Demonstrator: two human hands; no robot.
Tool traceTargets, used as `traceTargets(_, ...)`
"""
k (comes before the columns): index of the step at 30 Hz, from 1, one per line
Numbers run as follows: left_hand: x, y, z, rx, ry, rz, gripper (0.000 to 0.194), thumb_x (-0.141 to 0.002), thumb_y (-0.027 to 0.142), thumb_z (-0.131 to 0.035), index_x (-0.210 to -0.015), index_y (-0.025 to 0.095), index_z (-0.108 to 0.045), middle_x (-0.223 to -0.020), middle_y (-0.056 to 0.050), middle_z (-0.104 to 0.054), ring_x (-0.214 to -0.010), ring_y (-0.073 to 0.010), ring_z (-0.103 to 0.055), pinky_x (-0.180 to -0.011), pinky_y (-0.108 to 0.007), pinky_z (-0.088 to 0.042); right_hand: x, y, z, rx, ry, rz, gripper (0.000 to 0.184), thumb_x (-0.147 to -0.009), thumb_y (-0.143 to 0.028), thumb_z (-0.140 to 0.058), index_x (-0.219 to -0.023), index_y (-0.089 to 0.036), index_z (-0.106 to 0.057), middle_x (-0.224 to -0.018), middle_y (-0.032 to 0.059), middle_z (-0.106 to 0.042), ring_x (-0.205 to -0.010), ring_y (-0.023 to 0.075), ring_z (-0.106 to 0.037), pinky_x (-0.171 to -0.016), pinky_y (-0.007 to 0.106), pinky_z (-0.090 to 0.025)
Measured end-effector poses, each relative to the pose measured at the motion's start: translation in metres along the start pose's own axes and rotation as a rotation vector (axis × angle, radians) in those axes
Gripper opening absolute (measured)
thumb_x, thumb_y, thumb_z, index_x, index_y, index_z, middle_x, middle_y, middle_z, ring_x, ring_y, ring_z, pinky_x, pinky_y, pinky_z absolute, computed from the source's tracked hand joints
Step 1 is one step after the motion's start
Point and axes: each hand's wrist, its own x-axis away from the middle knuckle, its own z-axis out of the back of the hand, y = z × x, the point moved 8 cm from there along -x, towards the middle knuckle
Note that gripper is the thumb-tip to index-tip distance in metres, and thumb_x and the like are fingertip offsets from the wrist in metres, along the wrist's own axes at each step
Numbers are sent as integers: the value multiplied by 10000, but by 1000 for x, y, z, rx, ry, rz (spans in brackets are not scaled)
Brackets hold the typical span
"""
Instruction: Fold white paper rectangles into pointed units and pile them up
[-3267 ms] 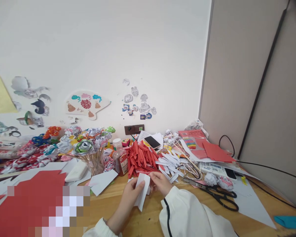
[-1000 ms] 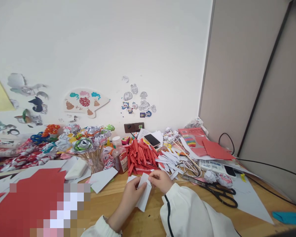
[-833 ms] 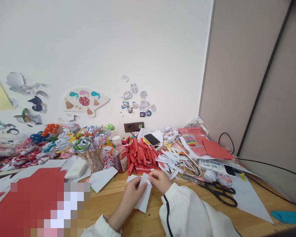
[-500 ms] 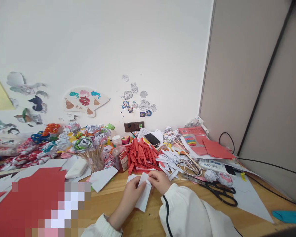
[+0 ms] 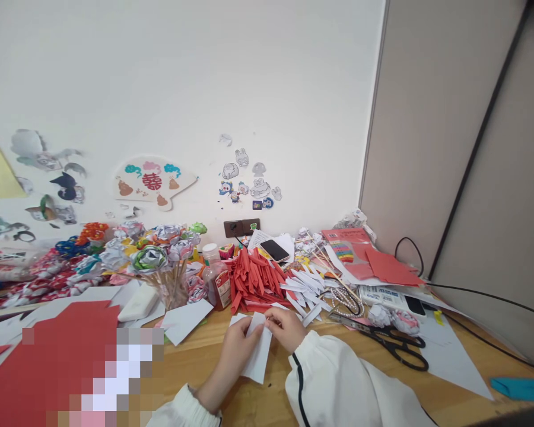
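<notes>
A white piece of paper (image 5: 258, 356) is held upright between both hands above the wooden table (image 5: 213, 362). My left hand (image 5: 234, 344) grips its left edge with the thumb on top. My right hand (image 5: 287, 327) pinches the paper's upper right corner with closed fingers. Just behind the hands lie a heap of folded red paper strips (image 5: 253, 279) and a heap of folded white strips (image 5: 305, 287).
Black scissors (image 5: 398, 347) lie right of my right sleeve. A red-labelled glue bottle (image 5: 217, 284), paper roses on sticks (image 5: 160, 261), a phone (image 5: 275, 250), red sheets (image 5: 62, 344) at left, a large white sheet (image 5: 449, 359) and cables (image 5: 485, 302) at right crowd the table.
The hands have kept working the white paper in place; the right fingers have shifted slightly left along its top edge. The camera has drifted a little.
</notes>
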Motion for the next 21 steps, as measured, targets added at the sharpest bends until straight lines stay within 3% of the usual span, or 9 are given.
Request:
traceTargets(6, -1, -6, -1, 117, -16, 68, 184, -637, 293, -485, -602, 131, -565, -565, -4, -562, -557, -162, -507, -514, -245, -373, 2, -6, -5, -66, -67, 19, 289, -675, -129, -458, -952, -201, -488, -594, -38, -493, -567, 104, -472, -567, 219, -364)
traceTargets(13, -2, -1, 5, 195, 5, 2, 218, -641, 347, -518, -596, 144, -579, -588, -12, -587, -584, -157, -516, -549, -238, -378, 6, -14, -10, -159, -112, 48, 370, -684, -128, -443, -1046, -193, -403, -608, -43, -499, -590, 103, -483, -589, 219, -370)
traceTargets(17, -2, -14, -1, 375, -29, 127, 265, -622, 394, -542, -595, 131, -555, -527, 6, -550, -507, -128, -492, -493, -221, -368, 3, -7, -8, -205, -85, -11, 293, -665, -116, -441, -948, -188, -469, -591, -44, -500, -552, 88, -468, -553, 201, -363)
traceTargets(21, 2, -19, -15, 736, -130, 315, 347, -640, 473, -494, -631, 130, -547, -538, -8, -570, -514, -136, -528, -501, -243, -399, 0, -1, 0, -184, 0, -59, 162, -654, -136, -455, -791, -172, -534, -544, -42, -474, -498, 80, -433, -497, 191, -339)
